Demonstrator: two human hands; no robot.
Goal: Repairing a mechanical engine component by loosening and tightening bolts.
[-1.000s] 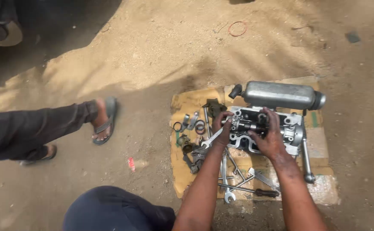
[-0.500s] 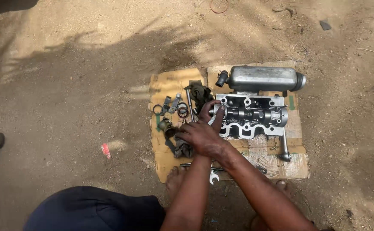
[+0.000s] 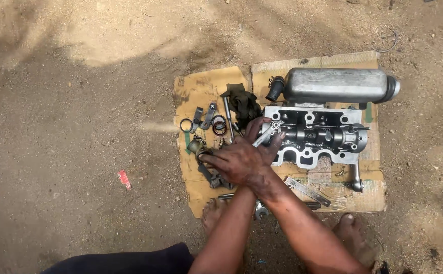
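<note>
Nearest the camera, a dark trouser knee sits at the bottom edge, with bare toes (image 3: 212,213) on the dirt beside the cardboard sheet (image 3: 196,91). Both forearms rise from there and cross at the wrists. The right hand (image 3: 239,161) lies on top, palm down, reaching leftward; its fingertips (image 3: 204,159) touch a small brass-coloured fitting (image 3: 196,145) and the dark metal parts just below it, fingers spread and only loosely curled, not clearly closed round anything. The left hand (image 3: 262,133) is mostly hidden beneath it; its fingers show just beyond the right knuckles, wrapped about the shaft of a wrench (image 3: 265,136) whose head sits on the near-left corner of the cylinder head (image 3: 315,137). That grey casting lies immediately right of the hands. Just left of the grip are rubber rings (image 3: 219,125) and small brackets (image 3: 203,116); a dark rag (image 3: 245,105) lies just past the fingers. Toward the body, right of the forearms, a flat metal strip (image 3: 306,190) rests on the cardboard. Farthest off, beyond the casting and touching its back edge, lies a silver cylindrical tank (image 3: 338,85). A red scrap (image 3: 124,179) lies well apart, on the dirt to the left.
</note>
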